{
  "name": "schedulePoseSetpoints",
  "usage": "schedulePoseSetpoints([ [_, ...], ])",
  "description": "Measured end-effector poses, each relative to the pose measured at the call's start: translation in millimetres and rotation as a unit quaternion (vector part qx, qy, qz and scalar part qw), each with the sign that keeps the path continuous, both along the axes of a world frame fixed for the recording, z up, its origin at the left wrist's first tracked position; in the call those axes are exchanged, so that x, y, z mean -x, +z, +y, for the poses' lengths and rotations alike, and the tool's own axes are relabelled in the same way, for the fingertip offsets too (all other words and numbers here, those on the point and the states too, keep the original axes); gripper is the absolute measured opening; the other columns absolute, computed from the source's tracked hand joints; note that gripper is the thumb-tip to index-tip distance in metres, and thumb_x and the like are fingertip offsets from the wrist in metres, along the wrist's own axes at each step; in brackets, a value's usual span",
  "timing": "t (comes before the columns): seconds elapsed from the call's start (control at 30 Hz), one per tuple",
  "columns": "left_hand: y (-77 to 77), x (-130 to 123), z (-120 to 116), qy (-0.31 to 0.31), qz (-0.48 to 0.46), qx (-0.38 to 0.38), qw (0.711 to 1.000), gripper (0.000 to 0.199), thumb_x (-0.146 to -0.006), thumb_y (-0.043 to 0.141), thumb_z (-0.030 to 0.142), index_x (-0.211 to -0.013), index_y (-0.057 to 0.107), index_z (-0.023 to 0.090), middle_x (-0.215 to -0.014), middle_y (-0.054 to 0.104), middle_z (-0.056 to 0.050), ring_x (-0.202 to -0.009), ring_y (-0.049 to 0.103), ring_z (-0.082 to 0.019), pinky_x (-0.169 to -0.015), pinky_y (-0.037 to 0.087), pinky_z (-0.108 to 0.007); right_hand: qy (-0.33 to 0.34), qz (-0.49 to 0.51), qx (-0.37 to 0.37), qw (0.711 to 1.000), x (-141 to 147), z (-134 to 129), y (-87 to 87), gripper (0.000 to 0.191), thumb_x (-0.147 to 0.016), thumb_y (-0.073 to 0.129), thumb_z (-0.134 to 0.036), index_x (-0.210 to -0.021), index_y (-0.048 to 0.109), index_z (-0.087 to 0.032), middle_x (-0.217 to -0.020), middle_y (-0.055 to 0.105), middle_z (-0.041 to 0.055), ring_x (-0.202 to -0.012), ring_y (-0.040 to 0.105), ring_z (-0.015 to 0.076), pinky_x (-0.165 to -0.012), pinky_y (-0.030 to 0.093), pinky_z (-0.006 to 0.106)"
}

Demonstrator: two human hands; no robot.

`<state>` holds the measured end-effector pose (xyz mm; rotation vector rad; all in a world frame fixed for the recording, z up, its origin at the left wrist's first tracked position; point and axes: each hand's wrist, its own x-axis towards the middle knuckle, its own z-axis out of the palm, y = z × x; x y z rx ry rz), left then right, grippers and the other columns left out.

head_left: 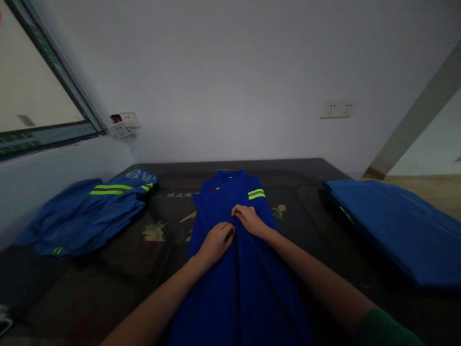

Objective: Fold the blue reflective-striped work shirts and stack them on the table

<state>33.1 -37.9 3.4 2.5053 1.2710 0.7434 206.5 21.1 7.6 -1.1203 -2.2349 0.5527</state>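
Note:
A dark blue work jacket (pixel 219 274) with a collar at its far end lies lengthwise on the dark table (pixel 288 168). A yellow-green and grey reflective band shows on its right side, and a small red and yellow mark sits on its chest. At the jacket's middle, my left hand (pixel 218 240) has its fingers curled and pinched on the cloth. Just beyond it and to the right, my right hand (pixel 249 218) pinches the fabric between thumb and bent fingers. A fold runs from between both hands toward me.
To the left lies a crumpled blue garment (pixel 104 211) with reflective bands and pale lettering. A stack of folded blue garments (pixel 392 221) rests on the right. Behind the table stands a wall with sockets (pixel 337 109); a window (pixel 39 72) is at upper left.

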Motion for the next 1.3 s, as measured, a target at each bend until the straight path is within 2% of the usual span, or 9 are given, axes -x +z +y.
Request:
schedulePoseSetpoints([
  [0.17,2.2,-1,-3,0.001,0.01,-0.009,1.0,0.01,-0.086,0.045,0.011,-0.086,0.052,0.019,-0.082,0.057,-0.003,-0.08,0.056,-0.017,-0.073,0.046,-0.029,-0.011,-0.124,-0.073,0.99,5,-3,-9.3,0.022,-0.093,0.039,-0.011,-0.104,0.055,-0.02,-0.102,0.062,0.0051,-0.099,0.052,0.0205,-0.086,0.032,0.036],
  [0.3,5.6,-3,-6,-0.014,0.018,-0.023,0.999,0.019,-0.093,0.041,0.016,-0.103,0.057,0.019,-0.091,0.06,-0.005,-0.088,0.057,-0.018,-0.082,0.047,-0.032,-0.041,-0.208,-0.121,0.97,10,-4,-5.2,0.025,-0.094,0.042,-0.016,-0.115,0.056,-0.019,-0.111,0.058,0.0106,-0.104,0.049,0.0248,-0.085,0.035,0.037],
  [0.4,8.1,-6,-8,-0.029,0.039,-0.033,0.998,0.024,-0.095,0.042,0.022,-0.111,0.06,0.02,-0.094,0.06,-0.006,-0.09,0.057,-0.019,-0.085,0.047,-0.033,-0.059,-0.234,-0.149,0.959,11,0,-1.2,0.033,-0.094,0.042,-0.02,-0.126,0.053,-0.02,-0.119,0.055,0.0134,-0.109,0.048,0.0275,-0.089,0.037,0.042],
  [0.5,10.3,-7,-10,-0.033,0.055,-0.031,0.997,0.019,-0.093,0.05,0.025,-0.104,0.065,0.02,-0.094,0.06,-0.006,-0.091,0.057,-0.019,-0.084,0.049,-0.035,-0.057,-0.226,-0.165,0.958,9,11,-0.7,0.04,-0.095,0.043,-0.025,-0.135,0.049,-0.023,-0.132,0.051,0.0144,-0.12,0.044,0.0293,-0.099,0.033,0.047],
  [0.63,12.3,-7,-12,-0.029,0.038,-0.048,0.998,0.015,-0.09,0.055,0.025,-0.099,0.065,0.019,-0.116,0.059,-0.011,-0.11,0.055,-0.023,-0.093,0.047,-0.042,-0.074,-0.215,-0.114,0.967,4,37,-5.9,0.051,-0.094,0.046,-0.041,-0.142,0.042,-0.023,-0.144,0.043,0.0145,-0.133,0.036,0.0317,-0.107,0.028,0.05],
  [0.77,12.3,-7,-11,-0.056,0.039,-0.013,0.998,0.015,-0.093,0.05,0.026,-0.1,0.061,0.018,-0.139,0.05,-0.011,-0.135,0.039,-0.024,-0.112,0.031,-0.051,-0.079,-0.215,-0.036,0.973,3,70,-11.2,0.055,-0.094,0.043,-0.05,-0.143,0.041,-0.025,-0.149,0.037,0.0127,-0.138,0.031,0.0341,-0.109,0.024,0.058],
  [0.9,10.2,-7,-9,-0.055,0.055,0.024,0.997,0.017,-0.09,0.052,0.026,-0.103,0.057,0.017,-0.141,0.05,-0.013,-0.137,0.038,-0.022,-0.115,0.027,-0.05,-0.095,-0.22,0.005,0.971,-5,102,-3.0,0.054,-0.095,0.04,-0.05,-0.144,0.039,-0.027,-0.152,0.031,0.0117,-0.141,0.024,0.0336,-0.109,0.021,0.061],
  [1.07,8.8,-7,-8,-0.047,0.04,0.023,0.998,0.022,-0.087,0.052,0.021,-0.109,0.055,0.018,-0.14,0.051,-0.012,-0.136,0.039,-0.021,-0.115,0.029,-0.049,-0.179,-0.179,-0.019,0.967,-35,126,12.9,0.052,-0.098,0.036,-0.041,-0.145,0.038,-0.017,-0.152,0.03,0.0174,-0.141,0.026,0.0296,-0.11,0.027,0.052],
  [1.3,7.0,-7,-7,-0.046,0.025,0.018,0.998,0.032,-0.083,0.053,0.017,-0.115,0.054,0.02,-0.139,0.052,-0.012,-0.134,0.042,-0.022,-0.113,0.031,-0.05,-0.174,-0.27,0.072,0.944,-77,137,-12.1,0.055,-0.096,0.032,-0.051,-0.148,0.029,-0.031,-0.157,0.02,0.0067,-0.143,0.014,0.0357,-0.105,0.012,0.073],
])
